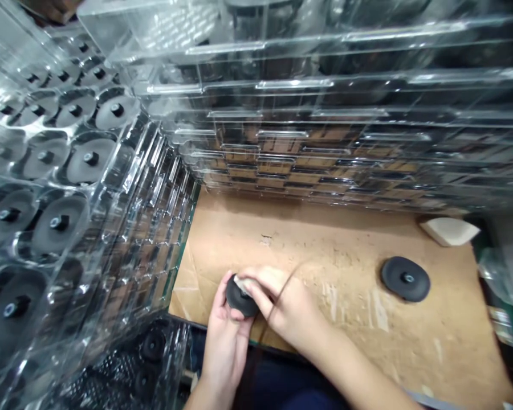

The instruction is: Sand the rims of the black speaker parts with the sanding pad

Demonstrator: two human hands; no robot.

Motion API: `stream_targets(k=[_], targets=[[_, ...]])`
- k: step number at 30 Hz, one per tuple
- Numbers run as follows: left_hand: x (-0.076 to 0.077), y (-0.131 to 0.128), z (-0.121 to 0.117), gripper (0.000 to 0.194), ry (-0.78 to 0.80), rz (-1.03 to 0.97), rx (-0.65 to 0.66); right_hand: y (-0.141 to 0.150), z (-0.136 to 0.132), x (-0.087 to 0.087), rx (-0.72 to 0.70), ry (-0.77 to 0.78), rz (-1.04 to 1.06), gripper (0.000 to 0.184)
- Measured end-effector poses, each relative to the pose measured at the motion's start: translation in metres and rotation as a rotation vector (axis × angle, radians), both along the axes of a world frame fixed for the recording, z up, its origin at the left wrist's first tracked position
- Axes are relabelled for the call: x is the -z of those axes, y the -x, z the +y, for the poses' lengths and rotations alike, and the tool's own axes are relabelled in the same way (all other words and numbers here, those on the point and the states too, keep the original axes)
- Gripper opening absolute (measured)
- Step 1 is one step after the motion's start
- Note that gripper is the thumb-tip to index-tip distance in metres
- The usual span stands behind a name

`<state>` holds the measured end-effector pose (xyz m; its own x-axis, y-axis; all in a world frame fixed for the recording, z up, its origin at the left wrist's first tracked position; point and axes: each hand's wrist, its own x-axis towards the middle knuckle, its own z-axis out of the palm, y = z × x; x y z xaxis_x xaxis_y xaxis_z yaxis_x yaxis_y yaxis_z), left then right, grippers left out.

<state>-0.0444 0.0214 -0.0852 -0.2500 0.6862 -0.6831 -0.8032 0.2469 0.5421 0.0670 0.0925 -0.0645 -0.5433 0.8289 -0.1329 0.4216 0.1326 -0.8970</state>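
My left hand (pixel 227 336) is wrapped around the edge of a black oval disc (pixel 238 300), held just above the front of the cardboard-covered table (pixel 316 228). Over the disc's face, my right hand (pixel 293 310) pinches a small whitish piece (pixel 242 285), which looks like a bit of cloth or sponge, and presses it on the disc near the centre. My right fingers hide part of the disc. Farther right, a second black oval disc (pixel 404 279) lies on the cardboard with its central stud facing up.
High stacks of clear plastic trays (pixel 282 134) wall the back. More trays (pixel 74 191) at the left hold several similar discs. A cream-coloured wedge-shaped block (pixel 451 230) sits at the back right corner. Another tray (pixel 149 359) with dark parts stands low at the front left.
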Motion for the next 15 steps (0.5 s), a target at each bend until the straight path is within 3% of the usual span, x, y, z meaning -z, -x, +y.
stream_targets(k=[4, 9, 12, 15], targets=[[0.001, 0.001, -0.002, 0.055, -0.035, -0.023, 0.030, -0.037, -0.008, 0.004, 0.012, 0.042, -0.063, 0.019], [0.000, 0.003, -0.002, 0.058, -0.074, -0.034, 0.048, -0.085, -0.024, 0.011, 0.246, 0.053, -0.231, 0.023], [-0.003, 0.005, -0.002, 0.065, -0.082, -0.036, 0.088, -0.090, -0.032, 0.014, 0.324, 0.041, -0.226, 0.023], [-0.011, 0.001, -0.002, 0.060, -0.076, -0.033, 0.138, -0.078, -0.036, 0.003, 0.354, 0.024, -0.168, 0.021]])
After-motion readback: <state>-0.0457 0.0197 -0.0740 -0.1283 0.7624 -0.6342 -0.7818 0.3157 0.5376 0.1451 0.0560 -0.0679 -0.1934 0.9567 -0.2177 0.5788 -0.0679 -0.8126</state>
